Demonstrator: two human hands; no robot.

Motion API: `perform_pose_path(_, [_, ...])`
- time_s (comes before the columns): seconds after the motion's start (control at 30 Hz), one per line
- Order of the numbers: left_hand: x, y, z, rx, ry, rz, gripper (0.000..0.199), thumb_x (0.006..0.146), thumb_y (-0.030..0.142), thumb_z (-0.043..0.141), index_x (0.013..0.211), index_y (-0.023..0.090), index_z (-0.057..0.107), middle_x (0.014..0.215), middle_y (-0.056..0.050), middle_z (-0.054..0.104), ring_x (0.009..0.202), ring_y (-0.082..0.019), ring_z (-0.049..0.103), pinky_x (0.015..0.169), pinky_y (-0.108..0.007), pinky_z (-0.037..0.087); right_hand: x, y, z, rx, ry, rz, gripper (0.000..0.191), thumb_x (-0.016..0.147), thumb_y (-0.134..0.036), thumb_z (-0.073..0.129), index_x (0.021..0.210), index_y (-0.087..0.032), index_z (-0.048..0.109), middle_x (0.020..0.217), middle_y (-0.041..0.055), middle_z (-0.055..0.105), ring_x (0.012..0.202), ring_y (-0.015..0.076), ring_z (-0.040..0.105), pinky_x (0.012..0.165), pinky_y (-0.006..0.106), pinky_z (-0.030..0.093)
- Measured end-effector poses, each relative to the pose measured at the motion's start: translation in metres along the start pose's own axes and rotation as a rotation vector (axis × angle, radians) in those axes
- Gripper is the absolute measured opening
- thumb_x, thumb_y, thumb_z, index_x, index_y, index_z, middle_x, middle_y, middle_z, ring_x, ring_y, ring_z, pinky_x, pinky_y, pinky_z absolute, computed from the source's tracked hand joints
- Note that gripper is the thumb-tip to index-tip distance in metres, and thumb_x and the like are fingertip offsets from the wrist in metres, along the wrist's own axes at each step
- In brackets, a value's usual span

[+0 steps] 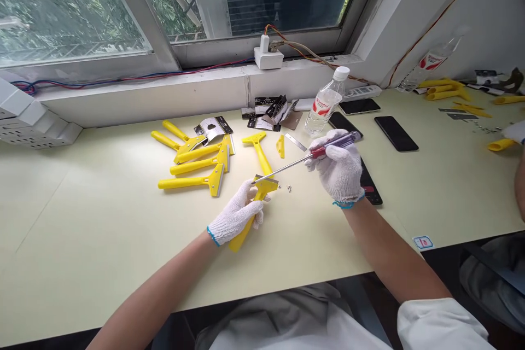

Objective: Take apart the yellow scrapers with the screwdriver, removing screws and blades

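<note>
My left hand [239, 214], in a white knit glove, is wrapped round the handle of a yellow scraper [241, 236], whose head points away from me. My right hand [339, 169], also gloved, grips a screwdriver [287, 166] with a red and clear purple handle. The screwdriver's tip lies at the left end of the scraper's head; whether it touches is too small to tell. Small screws [289, 188] lie just right of that head. Beyond it are another yellow scraper [261, 154], a small yellow piece [280, 146] and a metal blade [295, 142].
Several yellow scrapers [191, 183] lie at the left. Black packaging cards [266, 112], a water bottle [324, 104] and phones [396, 133] stand or lie behind and to the right. Another person's gloved hand [515, 132] is at the right edge, near more yellow parts.
</note>
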State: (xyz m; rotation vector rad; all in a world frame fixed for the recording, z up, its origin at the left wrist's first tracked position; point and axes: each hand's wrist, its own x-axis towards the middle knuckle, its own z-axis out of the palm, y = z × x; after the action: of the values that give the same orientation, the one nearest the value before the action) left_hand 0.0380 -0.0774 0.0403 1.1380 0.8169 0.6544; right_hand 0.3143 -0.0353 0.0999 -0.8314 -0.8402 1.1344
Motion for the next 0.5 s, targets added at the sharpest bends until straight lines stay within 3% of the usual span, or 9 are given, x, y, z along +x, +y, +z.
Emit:
perform_pose_path(0.17, [0.0043, 0.0009, -0.0043, -0.069, -0.024, -0.032, 0.065, 0.099, 0.042, 0.07, 0.158, 0.032, 0.044, 0.138, -0.014, 0.068, 0.066, -0.014, 0.074, 0.057, -0.03, 0.061, -0.0021, 0.001, -0.0038, -0.099, 0.061, -0.235, 0.03, 0.086, -0.04, 0.074, 0.103, -0.03, 0.052, 0.083, -0.0028, 0.066, 0.06, 0.0163, 0.065, 0.046, 0.029, 0.051])
perform_pose_path(0.5, [0.0026, 0.0017, -0.0055, -0.053, -0.047, -0.049, 0.061, 0.1, 0.041, 0.069, 0.156, 0.03, 0.048, 0.141, -0.017, 0.069, 0.07, -0.016, 0.077, 0.059, -0.03, 0.063, -0.003, 0.0034, -0.0033, -0.119, -0.014, -0.193, 0.03, 0.086, -0.037, 0.077, 0.103, -0.028, 0.054, 0.085, -0.0014, 0.072, 0.056, 0.0172, 0.067, 0.047, 0.031, 0.054])
